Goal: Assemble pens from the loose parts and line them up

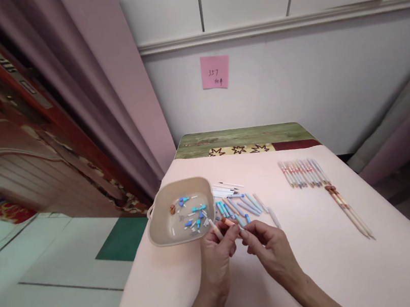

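Note:
Close together over the front of the table are my left hand (213,257) and my right hand (272,247). The left one is closed on an orange-brown pen part (229,221); a white and peach pen tube (215,229) also sticks up from its fingers. My right fingertips pinch a small pale piece (241,229) at the near end of the orange-brown part, mostly hidden by the fingers. Just beyond lie several blue, turquoise and peach pen barrels (249,207). To the left, a beige basin (154,233) contains blue and turquoise caps, small white pieces and a brown piece.
Thin white refills (226,190) lie right of the basin. A row of assembled pens (303,173) is at the right, with longer brown-and-white pens (350,214) slanting nearer. Behind the pink-covered table (384,270) stands a wall bearing a pink note (215,72).

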A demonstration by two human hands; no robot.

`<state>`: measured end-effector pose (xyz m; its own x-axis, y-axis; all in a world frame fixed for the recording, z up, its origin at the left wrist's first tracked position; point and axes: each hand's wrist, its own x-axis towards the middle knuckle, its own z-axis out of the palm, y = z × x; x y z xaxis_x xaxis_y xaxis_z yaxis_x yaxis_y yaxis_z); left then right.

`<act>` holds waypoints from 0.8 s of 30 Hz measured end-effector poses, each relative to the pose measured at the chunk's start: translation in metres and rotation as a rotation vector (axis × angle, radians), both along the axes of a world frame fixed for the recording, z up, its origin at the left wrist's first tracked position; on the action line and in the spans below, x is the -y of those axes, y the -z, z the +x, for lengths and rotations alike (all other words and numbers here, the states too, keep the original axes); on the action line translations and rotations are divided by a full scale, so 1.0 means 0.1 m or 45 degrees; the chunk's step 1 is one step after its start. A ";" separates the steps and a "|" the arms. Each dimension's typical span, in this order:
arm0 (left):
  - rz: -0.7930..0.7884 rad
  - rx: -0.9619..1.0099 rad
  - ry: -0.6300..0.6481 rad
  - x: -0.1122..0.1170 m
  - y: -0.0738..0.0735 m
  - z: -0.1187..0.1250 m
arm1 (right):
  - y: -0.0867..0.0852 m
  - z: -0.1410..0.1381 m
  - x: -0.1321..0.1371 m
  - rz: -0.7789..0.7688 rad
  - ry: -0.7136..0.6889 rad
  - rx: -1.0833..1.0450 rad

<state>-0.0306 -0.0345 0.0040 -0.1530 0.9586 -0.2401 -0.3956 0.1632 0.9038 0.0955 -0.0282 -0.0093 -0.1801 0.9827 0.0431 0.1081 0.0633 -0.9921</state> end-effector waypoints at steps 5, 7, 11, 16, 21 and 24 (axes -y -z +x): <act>-0.006 0.011 -0.028 0.07 -0.02 -0.14 | -0.02 -0.05 0.00 0.022 -0.120 0.037; 0.010 0.021 -0.152 0.09 -0.06 -0.30 | -0.03 -0.05 -0.07 0.054 -0.116 0.070; 0.080 0.019 -0.499 0.11 -0.18 -0.75 | -0.09 -0.05 -0.35 0.168 -0.017 0.225; 0.181 0.026 -0.620 0.14 -0.25 -1.09 | -0.24 -0.31 -0.77 0.465 -0.112 0.770; 0.164 -0.012 -0.664 0.15 -0.27 -1.16 | -0.29 -0.78 -1.04 0.552 -0.400 1.282; 0.148 -0.037 -0.700 0.15 -0.31 -1.20 | -0.27 -1.06 -1.14 0.548 -0.467 1.334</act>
<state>-0.1505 -0.0491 0.0353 -0.6428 0.7557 -0.1257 -0.3691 -0.1617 0.9152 -0.0103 0.0859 0.0176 -0.5915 0.8060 0.0212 0.7595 0.5659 -0.3208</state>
